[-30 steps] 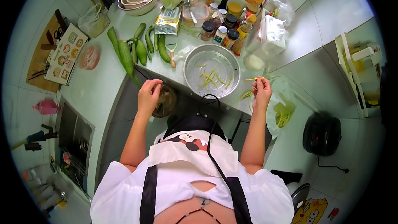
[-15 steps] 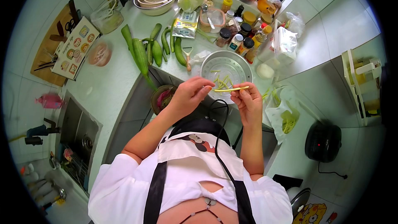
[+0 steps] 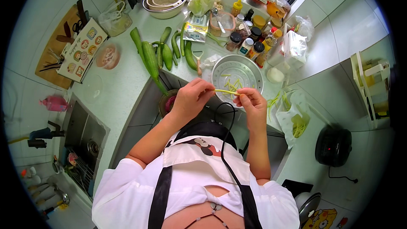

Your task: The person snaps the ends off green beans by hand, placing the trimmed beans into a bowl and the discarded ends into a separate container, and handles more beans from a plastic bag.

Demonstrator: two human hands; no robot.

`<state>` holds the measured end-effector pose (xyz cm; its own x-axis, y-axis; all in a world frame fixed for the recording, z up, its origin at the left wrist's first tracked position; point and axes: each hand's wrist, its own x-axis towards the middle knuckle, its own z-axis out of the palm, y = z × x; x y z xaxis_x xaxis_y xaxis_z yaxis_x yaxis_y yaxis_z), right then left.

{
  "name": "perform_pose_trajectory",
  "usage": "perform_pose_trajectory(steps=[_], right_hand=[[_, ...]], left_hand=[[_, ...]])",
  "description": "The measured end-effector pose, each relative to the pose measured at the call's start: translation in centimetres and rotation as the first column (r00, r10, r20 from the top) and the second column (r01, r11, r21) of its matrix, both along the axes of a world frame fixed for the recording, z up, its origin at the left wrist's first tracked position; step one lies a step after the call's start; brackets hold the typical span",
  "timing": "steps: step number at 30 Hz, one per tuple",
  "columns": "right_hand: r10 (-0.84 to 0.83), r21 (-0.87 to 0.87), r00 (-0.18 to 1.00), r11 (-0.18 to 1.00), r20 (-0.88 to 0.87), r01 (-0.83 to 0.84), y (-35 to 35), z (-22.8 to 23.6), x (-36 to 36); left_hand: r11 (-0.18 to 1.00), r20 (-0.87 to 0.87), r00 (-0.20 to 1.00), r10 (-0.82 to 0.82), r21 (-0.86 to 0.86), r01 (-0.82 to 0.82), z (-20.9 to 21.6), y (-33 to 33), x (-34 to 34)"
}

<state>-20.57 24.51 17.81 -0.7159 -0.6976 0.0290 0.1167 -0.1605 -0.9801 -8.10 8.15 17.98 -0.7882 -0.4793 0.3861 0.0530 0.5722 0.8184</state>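
Note:
Between my hands a thin yellow-green vegetable stem (image 3: 226, 91) stretches roughly level, in front of the round metal basin. My left hand (image 3: 194, 97) pinches its left end, and my right hand (image 3: 253, 105) grips the other end between thumb and fingers. Behind them, the perforated-looking silver basin (image 3: 237, 64) rests on the counter with several short cut stem pieces (image 3: 231, 84) inside. To the right, an open white plastic bag (image 3: 291, 109) contains more long green stems (image 3: 299, 126). A peeler (image 3: 199, 64) with a wooden handle lies left of the basin.
Large green gourds (image 3: 149, 59) and cucumbers lie on the left counter (image 3: 121, 87). Seasoning jars (image 3: 246, 46) crowd the back. A dark container (image 3: 166, 101) sits below the counter edge. The sink (image 3: 87, 135) is far left; a black appliance (image 3: 333, 145) stands right.
My left fingers have closed on the stem's left end, where they were just beside it before. My right hand's grip has turned slightly. The whole view has shifted a little.

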Motion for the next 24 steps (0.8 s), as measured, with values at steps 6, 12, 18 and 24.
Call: perform_pose_trajectory(steps=[6, 12, 18, 24], right_hand=[[0.096, 0.307, 0.877, 0.95, -0.471, 0.061, -0.2, 0.8, 0.6], [0.308, 0.435, 0.925, 0.881, -0.224, -0.188, 0.2, 0.5, 0.6], [0.256, 0.159, 0.967, 0.954, 0.0, -0.253, 0.7, 0.0, 0.3], [0.28, -0.08, 0.96, 0.957, -0.003, -0.28, 0.7, -0.4, -0.4]], left_hand=[[0.999, -0.087, 0.996, 0.035, -0.012, -0.036, 0.0, 0.0, -0.2], [0.992, -0.113, 0.993, -0.023, 0.119, 0.036, -0.4, 0.4, -0.6], [0.904, -0.061, 0.993, -0.096, 0.412, 0.113, -1.2, 0.5, -0.7], [0.771, -0.065, 0.98, -0.189, 0.609, 0.188, -1.6, 1.9, -1.1]])
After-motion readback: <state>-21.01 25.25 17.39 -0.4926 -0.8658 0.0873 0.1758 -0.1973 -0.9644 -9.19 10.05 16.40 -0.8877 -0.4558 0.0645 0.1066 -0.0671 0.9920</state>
